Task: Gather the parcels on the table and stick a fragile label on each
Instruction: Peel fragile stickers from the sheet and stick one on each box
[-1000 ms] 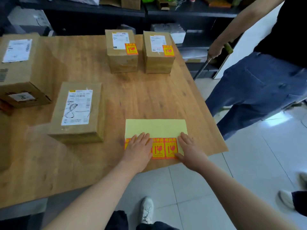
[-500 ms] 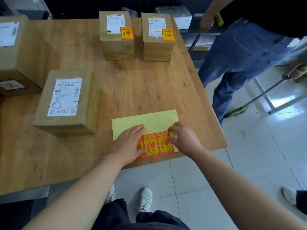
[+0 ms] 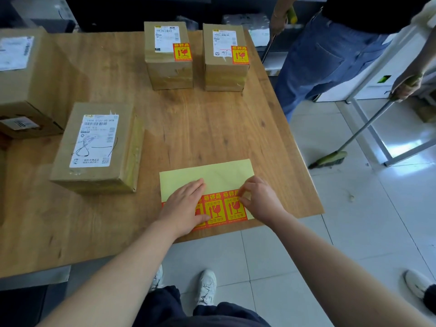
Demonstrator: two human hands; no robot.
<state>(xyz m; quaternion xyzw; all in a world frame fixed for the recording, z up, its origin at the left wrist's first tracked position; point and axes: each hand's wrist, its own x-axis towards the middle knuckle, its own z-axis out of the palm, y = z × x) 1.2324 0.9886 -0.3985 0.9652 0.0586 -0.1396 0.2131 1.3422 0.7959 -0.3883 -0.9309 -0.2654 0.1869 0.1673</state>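
Near edge of the wooden table (image 3: 212, 128): the left hand (image 3: 186, 208) lies flat, fingers straight, pressing the pale yellow label sheet (image 3: 212, 177). The right hand (image 3: 262, 201) pinches, thumb and forefinger curled, the upper corner of the rightmost red-and-yellow fragile label (image 3: 236, 210). Left of the sheet is a flat brown cardboard parcel (image 3: 94, 147) with a white shipping slip. Far edge, side by side: the left taped brown parcel (image 3: 168, 67) and the right taped brown parcel (image 3: 225, 72), each bearing a fragile sticker.
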